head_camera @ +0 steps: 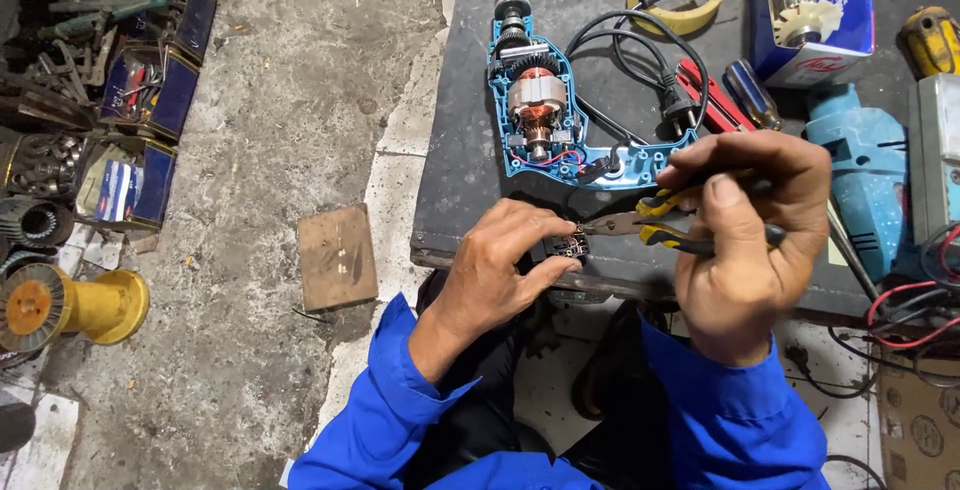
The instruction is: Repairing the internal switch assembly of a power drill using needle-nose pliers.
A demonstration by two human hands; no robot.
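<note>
Right now the left hand (505,265) is curled narrow around a small black switch block (566,246), thumb and fingers pinching it just over the near edge of the dark work table (455,160). Right hand (745,240) is closed round the yellow-and-black handles of needle-nose pliers (640,224); plier tips point left and meet the switch block, touching or nearly so, can't tell which. Both sleeves are blue.

Just beyond the hands lies an opened blue drill (540,110), housing half off, copper-wound armature showing, chuck pointing away from the person. Its black power cord (640,55) loops to the right of it w/ plug near a red-handled tool (705,95). Roll of yellow tape (690,18) at far edge, a box w/ a spare armature (810,15) beside it. Other blue housing half (860,165) sits right of the right hand. On the concrete floor, well apart to the left: a yellow spool (70,305) and a wood block (337,256).
</note>
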